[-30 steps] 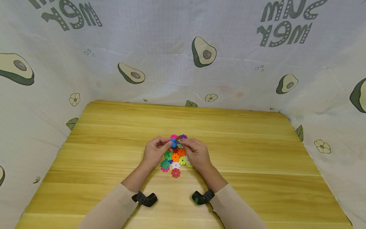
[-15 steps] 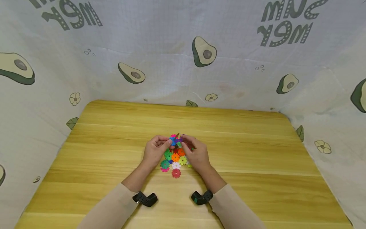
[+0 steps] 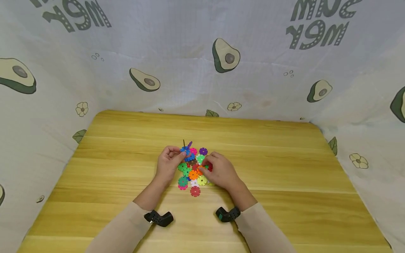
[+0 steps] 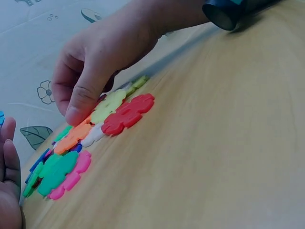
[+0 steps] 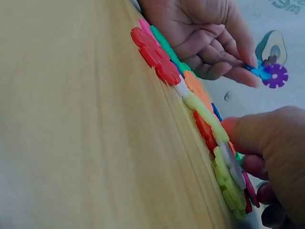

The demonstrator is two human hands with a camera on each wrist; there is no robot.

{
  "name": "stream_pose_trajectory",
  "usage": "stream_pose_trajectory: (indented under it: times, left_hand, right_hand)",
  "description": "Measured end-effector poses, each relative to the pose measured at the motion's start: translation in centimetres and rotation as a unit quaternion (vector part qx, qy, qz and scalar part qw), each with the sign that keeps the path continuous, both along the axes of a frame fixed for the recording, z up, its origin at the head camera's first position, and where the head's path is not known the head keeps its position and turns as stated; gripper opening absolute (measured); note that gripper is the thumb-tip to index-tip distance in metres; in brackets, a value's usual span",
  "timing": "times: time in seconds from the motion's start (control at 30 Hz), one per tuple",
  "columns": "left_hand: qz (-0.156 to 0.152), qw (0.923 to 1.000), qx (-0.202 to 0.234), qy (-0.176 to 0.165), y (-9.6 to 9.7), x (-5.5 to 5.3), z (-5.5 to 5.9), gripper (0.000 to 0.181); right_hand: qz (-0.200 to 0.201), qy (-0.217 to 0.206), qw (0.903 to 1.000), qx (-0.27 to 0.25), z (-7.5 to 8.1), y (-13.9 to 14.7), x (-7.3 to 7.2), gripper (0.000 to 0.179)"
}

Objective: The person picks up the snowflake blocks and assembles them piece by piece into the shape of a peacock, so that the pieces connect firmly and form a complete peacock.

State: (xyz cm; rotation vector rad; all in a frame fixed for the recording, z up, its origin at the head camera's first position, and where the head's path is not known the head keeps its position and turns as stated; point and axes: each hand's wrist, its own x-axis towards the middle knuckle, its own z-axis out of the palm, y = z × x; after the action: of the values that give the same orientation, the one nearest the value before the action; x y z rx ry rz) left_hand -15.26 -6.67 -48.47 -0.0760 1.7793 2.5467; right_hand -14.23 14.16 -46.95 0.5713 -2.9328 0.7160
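My left hand [image 3: 168,161] pinches a blue snowflake disc [image 3: 185,151] between thumb and fingers, left of the pile. Joined to that disc are a purple disc [image 5: 276,76] and a brown disc [image 3: 184,143], both standing out from it at an angle. My right hand [image 3: 221,170] is low over the right side of the pile, fingers bent, with the thumb tip right by an orange disc [image 3: 200,170]. Whether it grips that disc I cannot tell. A red disc [image 3: 210,167] lies partly under its fingers.
Several loose snowflake discs overlap in a pile, among them a yellow disc [image 3: 202,180], a teal disc [image 3: 182,181] and a red-pink disc [image 3: 195,191] at the near end. The wooden table [image 3: 269,151] extends around them, with a patterned cloth [image 3: 190,63] behind.
My left hand has drawn slightly left with the joined blue, purple and brown discs. My right hand has left them and come down toward me to the orange disc.
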Motion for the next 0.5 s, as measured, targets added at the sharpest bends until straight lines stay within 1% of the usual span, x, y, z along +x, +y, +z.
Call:
stream_pose_trajectory:
  times: [0.1,0.17,0.23,0.3,0.37,0.43,0.5]
  left_hand:
    - [-0.013,0.9998,-0.012,0.007,-0.04,0.16,0.21,0.038]
    - [-0.028,0.9994,-0.011,0.018,-0.09,0.28,0.31,0.053]
    - [-0.038,0.9988,-0.011,0.029,-0.15,0.38,0.37,0.063]
    - [-0.045,0.9984,-0.015,0.033,-0.2,0.44,0.36,0.066]
    - [-0.047,0.9978,-0.03,0.035,-0.21,0.48,0.36,0.063]
    - [-0.047,0.9973,-0.044,0.036,-0.19,0.46,0.3,0.06]
    - [-0.05,0.9968,-0.05,0.037,-0.15,0.44,0.25,0.057]
  right_hand:
    - [0.002,-0.016,0.9999,0.002,0.23,-0.05,-0.01,0.025]
    - [0.003,-0.025,0.9997,0.003,0.34,-0.05,0.04,0.028]
    - [0.006,-0.034,0.9994,-0.001,0.44,-0.06,0.09,0.029]
    - [0.01,-0.042,0.999,-0.012,0.47,-0.07,0.11,0.029]
    - [0.015,-0.051,0.998,-0.034,0.42,-0.09,0.08,0.027]
    - [0.017,-0.058,0.9959,-0.067,0.3,-0.08,0.02,0.023]
    - [0.013,-0.068,0.9913,-0.112,0.14,-0.06,-0.02,0.018]
